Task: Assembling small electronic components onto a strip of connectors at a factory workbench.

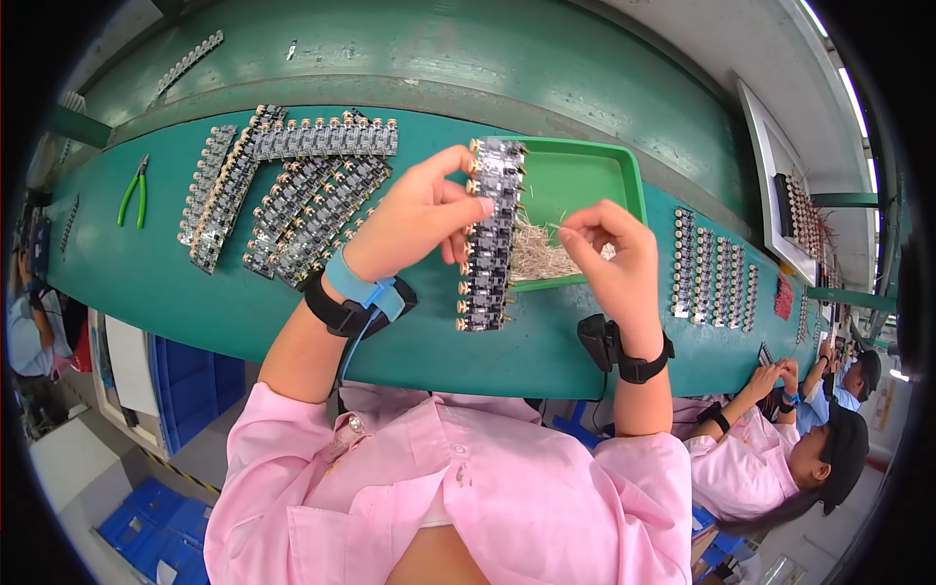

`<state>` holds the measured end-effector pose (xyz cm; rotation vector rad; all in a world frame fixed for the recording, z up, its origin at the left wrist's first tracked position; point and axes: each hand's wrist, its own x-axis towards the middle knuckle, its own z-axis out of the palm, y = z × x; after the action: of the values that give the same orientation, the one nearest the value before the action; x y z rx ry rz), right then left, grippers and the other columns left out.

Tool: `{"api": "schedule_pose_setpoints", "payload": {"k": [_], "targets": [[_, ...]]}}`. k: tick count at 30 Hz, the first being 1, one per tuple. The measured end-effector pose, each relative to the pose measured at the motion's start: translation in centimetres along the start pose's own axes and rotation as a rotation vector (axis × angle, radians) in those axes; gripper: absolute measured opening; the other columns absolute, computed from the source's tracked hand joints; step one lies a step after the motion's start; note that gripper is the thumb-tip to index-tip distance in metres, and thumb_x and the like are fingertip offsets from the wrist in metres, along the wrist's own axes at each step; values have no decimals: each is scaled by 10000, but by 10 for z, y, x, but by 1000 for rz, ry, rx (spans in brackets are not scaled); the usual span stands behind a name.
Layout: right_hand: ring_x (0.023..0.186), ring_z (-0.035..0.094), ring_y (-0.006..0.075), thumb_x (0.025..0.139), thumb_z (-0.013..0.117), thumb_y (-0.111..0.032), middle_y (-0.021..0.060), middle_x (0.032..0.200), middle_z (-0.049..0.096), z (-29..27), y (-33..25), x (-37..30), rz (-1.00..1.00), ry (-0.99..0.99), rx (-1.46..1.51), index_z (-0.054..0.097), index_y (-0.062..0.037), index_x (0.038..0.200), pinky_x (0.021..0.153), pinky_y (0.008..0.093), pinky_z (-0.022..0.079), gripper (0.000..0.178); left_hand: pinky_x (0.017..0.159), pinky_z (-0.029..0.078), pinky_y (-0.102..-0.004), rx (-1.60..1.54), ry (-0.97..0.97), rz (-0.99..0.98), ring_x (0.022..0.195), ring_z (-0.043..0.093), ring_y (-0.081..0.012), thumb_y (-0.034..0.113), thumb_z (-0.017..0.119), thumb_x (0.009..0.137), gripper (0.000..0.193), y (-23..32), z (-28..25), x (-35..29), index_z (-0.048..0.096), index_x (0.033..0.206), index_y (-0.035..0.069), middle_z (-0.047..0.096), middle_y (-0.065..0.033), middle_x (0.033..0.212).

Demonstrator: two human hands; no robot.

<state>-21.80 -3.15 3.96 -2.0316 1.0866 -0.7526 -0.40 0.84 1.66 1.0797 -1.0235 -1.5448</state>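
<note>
A long, narrow strip of dark circuit boards, matte black with rows of small brass-coloured round parts along both long edges, stands almost upright above the smooth green bench top, its lower end near the bench's front edge and its upper end in front of a shallow green plastic tray. The left hand is closed on the strip's upper half, thumb and fingertips pinching its left edge, with a blue band and a black strap round the wrist. The right hand is just beside the strip on its right, thumb and forefinger pressed together on a thin wire lead, the other fingers curled in; whether the lead touches the strip cannot be told. A black wristband sits on that wrist too. In the tray lies a loose, bristly heap of fine pale wire leads. To the left on the bench lie more board strips, fanned and overlapping, one straight row across their tops, and beyond them a pair of green-handled cutters. To the right, short strips with round parts lie side by side. Both forearms rise from pink, buttoned sleeves, and at the far right another person in pink sits at the same bench
</note>
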Motion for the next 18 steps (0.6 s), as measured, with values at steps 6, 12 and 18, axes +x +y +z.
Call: {"api": "schedule_pose_setpoints", "payload": {"k": [6, 12, 18], "targets": [[548, 491, 125, 684, 598, 44, 42, 630, 518, 0, -17, 7, -185, 215, -83, 559, -6, 714, 487, 238, 368, 70, 405, 413, -203, 87, -122, 2, 468, 529, -72, 82, 558, 827, 209, 4, 11, -6, 429, 983, 32, 554, -23, 617], [535, 445, 97, 693, 599, 62, 38, 626, 499, 5, -22, 8, -267, 251, -166, 529, 16, 706, 499, 210, 351, 85, 413, 410, -202, 121, -143, 31, 474, 523, -66, 72, 556, 827, 204, 4, 15, -9, 428, 979, 25, 555, -20, 622], [519, 437, 99, 677, 596, 72, 38, 610, 491, 6, -24, 10, -296, 273, -161, 519, 16, 689, 486, 216, 348, 95, 413, 407, -204, 127, -155, 15, 473, 516, -62, 59, 552, 827, 200, 5, 15, -10, 432, 982, 21, 553, -24, 612]]}}
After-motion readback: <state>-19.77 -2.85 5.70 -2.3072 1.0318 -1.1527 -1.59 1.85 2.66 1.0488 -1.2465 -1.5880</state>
